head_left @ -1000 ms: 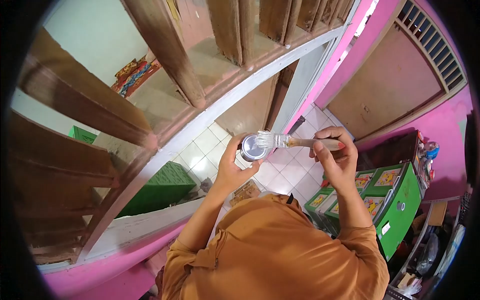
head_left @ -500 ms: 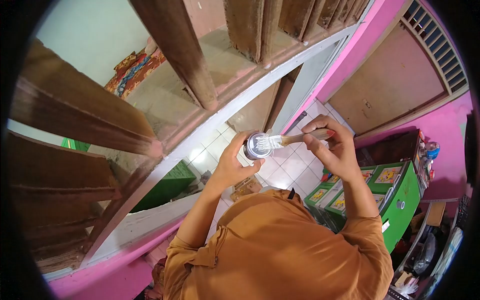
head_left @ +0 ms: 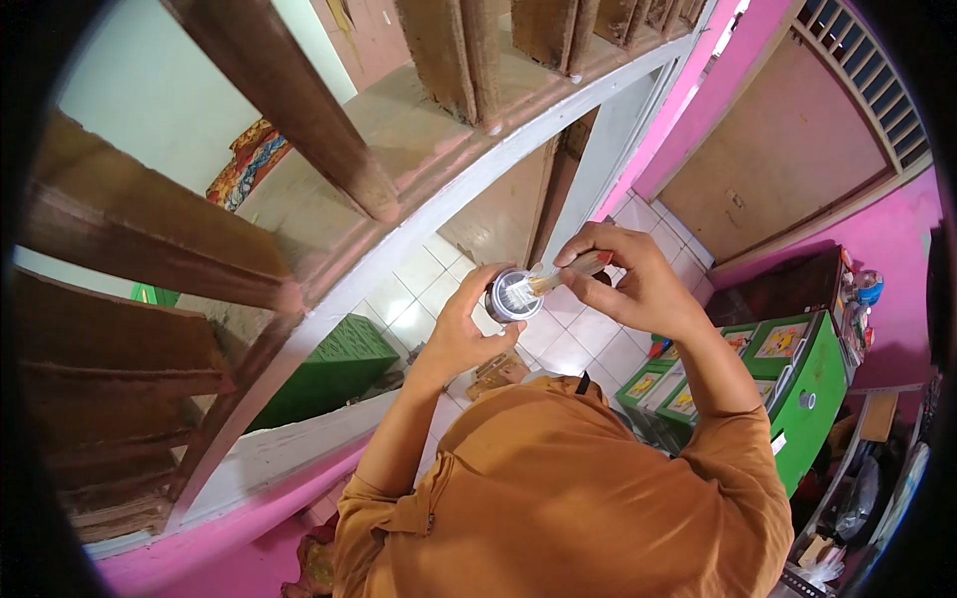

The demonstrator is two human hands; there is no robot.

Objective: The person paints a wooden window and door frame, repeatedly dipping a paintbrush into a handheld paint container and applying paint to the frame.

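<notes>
My left hand (head_left: 467, 334) is wrapped round a small paint can (head_left: 531, 304), its round opening facing up at me. In my right hand (head_left: 628, 274) is a paintbrush (head_left: 576, 271), gripped by its wooden handle between thumb and fingers. The white-coated bristles dip into the can's opening, so their tips are partly hidden by the rim. Just beyond my hands runs a white-painted frame edge (head_left: 424, 229) below upright brown wooden slats (head_left: 329, 130).
A green drawer cabinet (head_left: 812, 399) with picture fronts stands at my right. Behind the frame is a green box (head_left: 334, 374). White floor tiles (head_left: 558, 349) lie below, a brown door (head_left: 778, 149) is set in the pink wall, and a cluttered shelf (head_left: 857, 478) is at far right.
My right hand has moved left and slightly up, bringing the brush from lying across the rim down into the can. My left hand stays around the can. The view has shifted slightly.
</notes>
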